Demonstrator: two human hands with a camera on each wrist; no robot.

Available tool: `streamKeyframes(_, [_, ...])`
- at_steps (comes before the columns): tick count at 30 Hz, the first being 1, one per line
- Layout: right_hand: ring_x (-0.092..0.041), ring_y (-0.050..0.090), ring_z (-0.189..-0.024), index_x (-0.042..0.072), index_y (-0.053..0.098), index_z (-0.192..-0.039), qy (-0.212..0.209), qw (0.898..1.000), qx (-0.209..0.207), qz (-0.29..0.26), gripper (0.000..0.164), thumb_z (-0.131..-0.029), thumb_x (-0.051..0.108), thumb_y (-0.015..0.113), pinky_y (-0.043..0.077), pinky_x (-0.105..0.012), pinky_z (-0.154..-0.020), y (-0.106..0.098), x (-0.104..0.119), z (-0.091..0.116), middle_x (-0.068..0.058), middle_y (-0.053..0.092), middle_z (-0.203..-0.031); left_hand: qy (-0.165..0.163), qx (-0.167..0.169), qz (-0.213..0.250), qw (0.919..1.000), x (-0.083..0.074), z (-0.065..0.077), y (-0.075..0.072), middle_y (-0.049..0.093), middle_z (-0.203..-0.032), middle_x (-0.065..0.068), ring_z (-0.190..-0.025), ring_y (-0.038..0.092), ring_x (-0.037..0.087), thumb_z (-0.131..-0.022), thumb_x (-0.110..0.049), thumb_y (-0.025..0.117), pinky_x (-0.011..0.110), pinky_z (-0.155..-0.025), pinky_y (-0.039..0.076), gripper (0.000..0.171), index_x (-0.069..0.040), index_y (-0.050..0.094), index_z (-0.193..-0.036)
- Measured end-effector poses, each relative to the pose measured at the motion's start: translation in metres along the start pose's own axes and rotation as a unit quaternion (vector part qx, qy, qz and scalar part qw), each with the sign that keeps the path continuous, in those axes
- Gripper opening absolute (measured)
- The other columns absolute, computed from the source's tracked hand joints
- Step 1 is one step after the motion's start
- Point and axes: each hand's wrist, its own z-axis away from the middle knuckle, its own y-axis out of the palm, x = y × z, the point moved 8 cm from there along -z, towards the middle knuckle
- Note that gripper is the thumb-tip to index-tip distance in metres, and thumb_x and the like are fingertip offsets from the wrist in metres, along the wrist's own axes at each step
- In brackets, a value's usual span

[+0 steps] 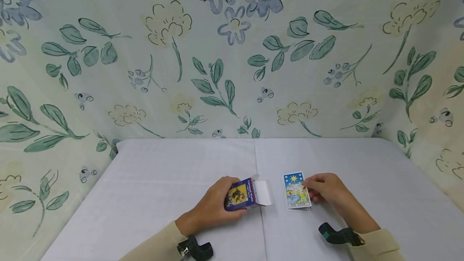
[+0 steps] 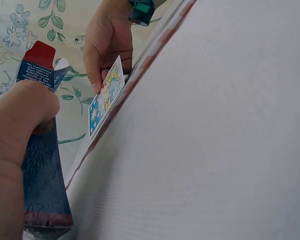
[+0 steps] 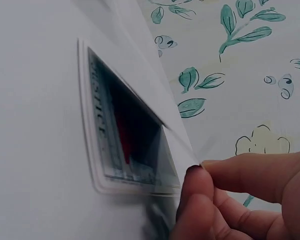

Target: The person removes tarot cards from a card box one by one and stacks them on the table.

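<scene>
My left hand (image 1: 214, 202) grips a dark blue tarot card box (image 1: 240, 195) lettered "Universal Waite", its fingers and thumb around the sides. The box's white end flap (image 1: 264, 192) stands open toward the right. Between the thumb and fingers of my right hand (image 1: 331, 188) is the right edge of a tarot card, the Star (image 1: 297, 190), picture side up. Under it lies another card, Justice (image 3: 132, 140), on the cloth. In the left wrist view the Star card (image 2: 107, 95) is tilted close over the table, and the box (image 2: 45, 170) shows its narrow printed side.
A white cloth (image 1: 174, 164) covers the table, with a crease running front to back near its middle. Behind and at both sides hangs a floral curtain (image 1: 224, 71). Black wrist devices (image 1: 337, 235) sit on both forearms by beige sleeves.
</scene>
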Motion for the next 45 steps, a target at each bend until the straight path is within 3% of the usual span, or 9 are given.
streamKeyframes(24, [-0.017, 0.054, -0.058, -0.002, 0.062, -0.09, -0.032, 0.99, -0.062, 0.119, 0.019, -0.086, 0.016, 0.066, 0.047, -0.023, -0.052, 0.007, 0.003, 0.004, -0.008, 0.058, -0.068, -0.001, -0.004, -0.002, 1.0, 0.0, 0.0, 0.0, 0.052, -0.112, -0.008, -0.095, 0.048, 0.005, -0.079, -0.052, 0.073, 0.023, -0.079, 0.046, 0.07, -0.017, 0.044, -0.132])
streamKeyframes(45, [-0.017, 0.054, -0.057, -0.003, 0.061, -0.089, -0.028, 0.988, -0.079, 0.13, 0.016, -0.084, 0.011, 0.068, 0.048, -0.025, -0.052, 0.008, 0.008, 0.007, -0.009, 0.057, -0.067, -0.01, -0.006, 0.001, 0.9999, 0.0, 0.0, 0.0, 0.052, -0.112, -0.01, -0.095, 0.048, 0.004, -0.077, -0.052, 0.074, 0.023, -0.08, 0.046, 0.071, -0.017, 0.045, -0.133])
